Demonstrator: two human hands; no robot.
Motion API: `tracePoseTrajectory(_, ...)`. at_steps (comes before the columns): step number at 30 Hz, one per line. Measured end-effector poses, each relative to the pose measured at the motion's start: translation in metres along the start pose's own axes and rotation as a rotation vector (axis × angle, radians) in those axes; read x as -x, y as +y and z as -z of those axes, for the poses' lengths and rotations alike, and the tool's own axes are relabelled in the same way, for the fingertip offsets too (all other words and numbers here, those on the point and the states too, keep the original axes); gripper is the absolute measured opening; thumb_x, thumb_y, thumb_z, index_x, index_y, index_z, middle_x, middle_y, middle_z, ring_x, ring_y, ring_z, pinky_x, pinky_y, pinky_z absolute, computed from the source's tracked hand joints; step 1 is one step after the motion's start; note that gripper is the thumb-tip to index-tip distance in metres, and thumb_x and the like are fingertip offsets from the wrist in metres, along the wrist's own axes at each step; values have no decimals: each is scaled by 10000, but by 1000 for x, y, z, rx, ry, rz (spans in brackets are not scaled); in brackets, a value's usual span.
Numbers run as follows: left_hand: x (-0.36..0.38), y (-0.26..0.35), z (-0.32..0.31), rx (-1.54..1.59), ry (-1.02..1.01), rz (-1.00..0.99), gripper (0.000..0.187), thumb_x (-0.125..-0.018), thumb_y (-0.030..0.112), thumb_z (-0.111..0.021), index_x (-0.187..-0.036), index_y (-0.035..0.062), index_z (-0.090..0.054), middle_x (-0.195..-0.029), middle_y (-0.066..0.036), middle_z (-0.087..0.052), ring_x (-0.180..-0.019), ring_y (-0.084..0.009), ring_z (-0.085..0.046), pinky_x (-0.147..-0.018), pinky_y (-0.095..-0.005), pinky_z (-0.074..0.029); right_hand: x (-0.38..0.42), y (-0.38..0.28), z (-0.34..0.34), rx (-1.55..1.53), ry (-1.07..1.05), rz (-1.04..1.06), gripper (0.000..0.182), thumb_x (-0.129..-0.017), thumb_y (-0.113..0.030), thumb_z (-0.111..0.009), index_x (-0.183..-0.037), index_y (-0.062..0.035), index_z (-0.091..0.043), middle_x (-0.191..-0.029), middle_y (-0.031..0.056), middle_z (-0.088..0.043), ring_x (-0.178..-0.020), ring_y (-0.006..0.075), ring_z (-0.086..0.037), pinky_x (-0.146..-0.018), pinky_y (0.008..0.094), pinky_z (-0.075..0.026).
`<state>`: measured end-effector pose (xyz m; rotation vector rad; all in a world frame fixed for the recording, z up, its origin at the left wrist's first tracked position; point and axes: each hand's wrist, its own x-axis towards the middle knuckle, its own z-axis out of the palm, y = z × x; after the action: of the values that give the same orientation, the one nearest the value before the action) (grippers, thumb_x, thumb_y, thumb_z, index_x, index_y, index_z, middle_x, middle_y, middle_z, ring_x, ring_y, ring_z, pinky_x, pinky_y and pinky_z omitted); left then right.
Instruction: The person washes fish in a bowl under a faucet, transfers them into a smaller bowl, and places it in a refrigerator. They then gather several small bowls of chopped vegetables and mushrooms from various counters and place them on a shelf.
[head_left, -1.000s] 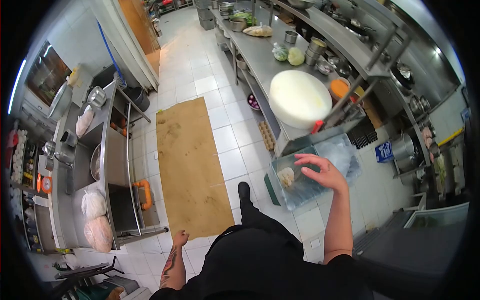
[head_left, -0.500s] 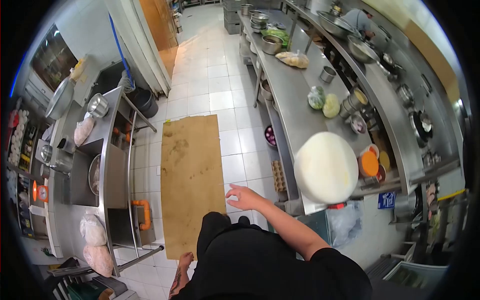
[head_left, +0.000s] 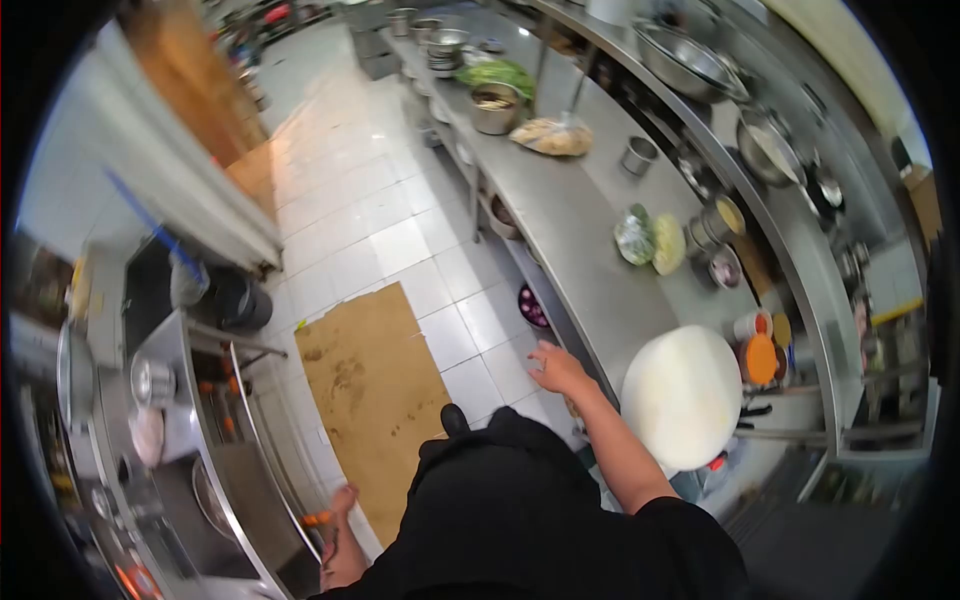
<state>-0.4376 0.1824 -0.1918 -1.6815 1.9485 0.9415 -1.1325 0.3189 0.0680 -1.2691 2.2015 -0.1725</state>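
My right hand (head_left: pixel 558 368) is out in front of me with its fingers apart and nothing in it. It hangs beside the front edge of the long steel counter (head_left: pixel 580 250), just left of a round white cutting block (head_left: pixel 683 395). My left hand (head_left: pixel 343 500) is low at my side, empty, next to the edge of a steel sink unit (head_left: pixel 215 470). The view is blurred by motion.
A brown cardboard mat (head_left: pixel 372 390) lies on the white tiled floor. The counter carries bagged vegetables (head_left: pixel 650 240), steel pots (head_left: pixel 495 108), a food bag (head_left: pixel 552 136) and orange-lidded tubs (head_left: pixel 760 358). A bowl of red onions (head_left: pixel 533 308) sits under the counter.
My right hand left the clear plastic bin and swung left and forward to the counter's edge. The view turned up the aisle and the bin dropped out of sight.
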Motion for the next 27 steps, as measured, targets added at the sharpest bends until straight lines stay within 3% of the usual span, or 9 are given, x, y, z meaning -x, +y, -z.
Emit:
tracePoseTrajectory(2,-63,38,116,151,177,-77,378,-971,321,-475,-1178,71,-670,-1063,-209,-702,-1006,-352,-676,-864,-453,-525,5,8,1,-30,100,-107,435,-865,-300,-670,-1270,-153,-607,-1484,193,-445,-1255,362,-537,-1003,487,-472)
tracePoseTrajectory(5,-152,111,243,554,262,-207,336,-983,271,-563,-1194,30,-665,-906,-74,-690,-795,-154,-614,-736,-303,-500,7,49,-8,47,595,-196,395,-872,-291,-673,-1227,-122,-633,-1374,191,-559,-1182,327,-599,-975,451,-488)
tracePoseTrajectory(7,-178,171,294,711,269,-309,331,-1006,238,-549,-1216,-2,-639,-941,-42,-663,-834,-122,-583,-759,-279,-481,4,87,4,-661,461,-386,346,-862,-285,-694,-1153,-100,-665,-1149,189,-687,-1022,297,-681,-898,406,-524)
tracePoseTrajectory(8,-178,210,311,681,287,-333,330,-1011,231,-538,-1232,3,-629,-963,-36,-656,-847,-118,-572,-785,-273,-473,0,120,19,-562,527,-417,274,-874,-258,-685,-1087,-85,-684,-935,137,-737,-845,221,-711,-759,356,-550)
tracePoseTrajectory(10,-181,271,324,539,267,-399,352,-996,227,-554,-1254,-5,-613,-995,-59,-664,-875,-141,-591,-824,-291,-481,-4,197,65,-998,731,-447,244,-935,-222,-632,-1116,-65,-675,-888,40,-716,-700,150,-673,-611,300,-532)
tracePoseTrajectory(14,-192,338,286,219,65,-480,378,-984,242,-563,-1279,8,-602,-1078,-127,-688,-986,-195,-642,-882,-325,-495,-12,322,217,-1227,1503,-608,418,-954,-455,-583,-1172,-101,-626,-1058,54,-655,-956,180,-647,-682,365,-551)
tracePoseTrajectory(16,-191,373,266,19,-158,-490,382,-975,262,-577,-1275,29,-614,-1093,-179,-702,-1013,-242,-675,-884,-347,-513,-26,398,259,-1276,1464,-712,471,-965,-475,-557,-1255,-106,-595,-1246,79,-596,-1118,226,-598,-760,439,-566)
tracePoseTrajectory(20,-196,411,233,69,-242,-466,379,-961,281,-606,-1248,34,-633,-1063,-202,-711,-970,-268,-700,-851,-357,-531,-59,485,276,-1402,1196,-830,496,-964,-490,-551,-1282,-110,-577,-1267,86,-588,-1144,237,-583,-778,457,-563)
tracePoseTrajectory(27,-228,428,244,95,-235,-460,387,-965,324,-606,-1225,40,-647,-1034,-182,-721,-968,-270,-706,-841,-366,-536,-100,505,295,-1453,1089,-753,542,-964,-518,-541,-1330,-117,-546,-1304,97,-573,-1188,256,-556,-810,488,-557)
